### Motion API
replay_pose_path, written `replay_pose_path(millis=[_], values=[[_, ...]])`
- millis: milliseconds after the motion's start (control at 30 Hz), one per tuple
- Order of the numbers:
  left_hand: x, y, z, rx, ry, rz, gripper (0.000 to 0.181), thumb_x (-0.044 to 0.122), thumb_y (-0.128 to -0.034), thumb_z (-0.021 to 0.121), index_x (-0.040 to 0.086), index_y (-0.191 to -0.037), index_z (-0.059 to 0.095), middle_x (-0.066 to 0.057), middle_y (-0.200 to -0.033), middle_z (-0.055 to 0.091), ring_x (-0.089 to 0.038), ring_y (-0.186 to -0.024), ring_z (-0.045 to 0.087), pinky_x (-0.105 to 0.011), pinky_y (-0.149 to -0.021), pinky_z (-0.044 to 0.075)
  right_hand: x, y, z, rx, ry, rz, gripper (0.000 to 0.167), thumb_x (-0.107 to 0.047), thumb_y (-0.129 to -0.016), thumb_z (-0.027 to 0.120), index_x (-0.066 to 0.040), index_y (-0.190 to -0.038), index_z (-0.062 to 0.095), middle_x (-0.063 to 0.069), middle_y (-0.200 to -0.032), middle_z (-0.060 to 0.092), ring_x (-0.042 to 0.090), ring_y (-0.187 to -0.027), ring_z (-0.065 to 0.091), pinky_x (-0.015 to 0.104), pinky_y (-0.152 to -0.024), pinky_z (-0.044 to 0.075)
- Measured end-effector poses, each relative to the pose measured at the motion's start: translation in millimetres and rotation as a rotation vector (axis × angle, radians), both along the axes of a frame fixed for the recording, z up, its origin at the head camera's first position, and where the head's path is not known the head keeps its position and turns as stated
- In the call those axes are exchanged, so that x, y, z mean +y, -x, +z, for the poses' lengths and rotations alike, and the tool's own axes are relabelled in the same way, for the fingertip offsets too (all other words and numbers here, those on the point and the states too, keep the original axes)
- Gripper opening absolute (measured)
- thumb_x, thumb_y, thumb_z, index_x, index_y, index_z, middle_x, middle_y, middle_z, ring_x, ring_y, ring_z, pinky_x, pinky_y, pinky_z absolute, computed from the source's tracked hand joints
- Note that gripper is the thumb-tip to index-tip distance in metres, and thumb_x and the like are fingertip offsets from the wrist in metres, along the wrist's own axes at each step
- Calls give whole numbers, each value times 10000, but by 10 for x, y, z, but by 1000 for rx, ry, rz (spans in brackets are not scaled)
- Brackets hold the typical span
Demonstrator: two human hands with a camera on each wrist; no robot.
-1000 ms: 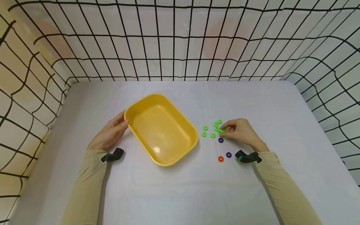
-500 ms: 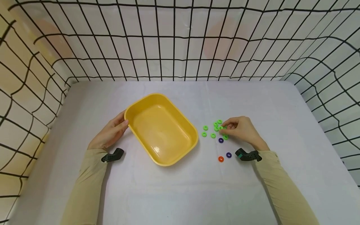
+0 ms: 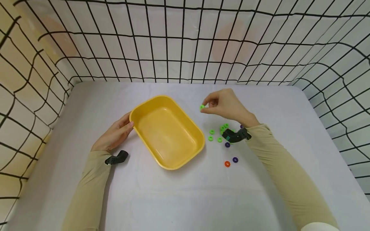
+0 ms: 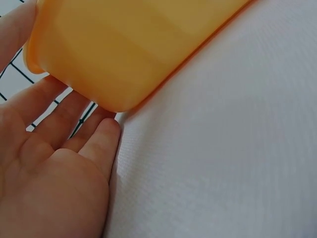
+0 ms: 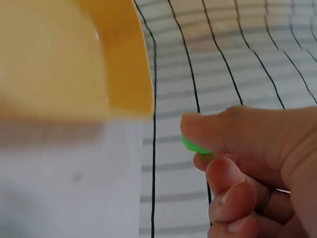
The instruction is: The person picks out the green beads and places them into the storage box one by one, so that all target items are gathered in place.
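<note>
A yellow plastic basin [image 3: 167, 134] sits tilted across the white table, with nothing in it. My left hand [image 3: 114, 136] holds its left corner, thumb at the rim and fingers against the outer wall in the left wrist view [image 4: 54, 148]. Between thumb and index finger, my right hand [image 3: 226, 104] pinches a small green ring [image 3: 202, 107], raised beyond the basin's right side. In the right wrist view the thumb covers most of that green ring [image 5: 194, 145], and the other fingers are curled in.
Several loose green rings [image 3: 219, 140] lie right of the basin, partly hidden by a black wrist camera [image 3: 235, 136]. Nearer me are purple rings [image 3: 235, 159] and an orange ring [image 3: 227, 164]. Black grid netting [image 3: 179, 61] walls the table's back and sides.
My right hand has lifted a green ring from the cluster and moved it up and left, towards the basin. My left hand and the basin stay in place.
</note>
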State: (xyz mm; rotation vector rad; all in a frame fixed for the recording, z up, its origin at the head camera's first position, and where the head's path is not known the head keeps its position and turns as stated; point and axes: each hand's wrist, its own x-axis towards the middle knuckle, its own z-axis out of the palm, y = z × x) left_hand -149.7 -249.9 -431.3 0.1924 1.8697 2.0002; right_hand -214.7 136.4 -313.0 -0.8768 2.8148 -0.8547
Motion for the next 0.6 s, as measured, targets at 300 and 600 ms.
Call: replay_pose_path(millis=[300, 600], values=[[-12, 4, -13, -17, 33, 13, 648, 193, -1054, 473, 112, -1595, 125, -95, -1645, 167, -274, -1507, 160, -471, -1248, 90, -1257, 195, 16, -45, -195, 261, 182, -211, -866, 771, -48, -947, 762, 30, -766, 656, 134, -680, 512, 199, -618, 418], [-22, 28, -31, 10, 10, -7, 619, 164, -1064, 441, 78, -1587, 123, -123, -1633, 155, -254, -1487, 186, -432, -1254, 97, -1925, 208, -323, -153, -388, 334, 159, -219, -860, 774, -100, -959, 736, 0, -971, 679, 160, -901, 551, 236, -774, 492]])
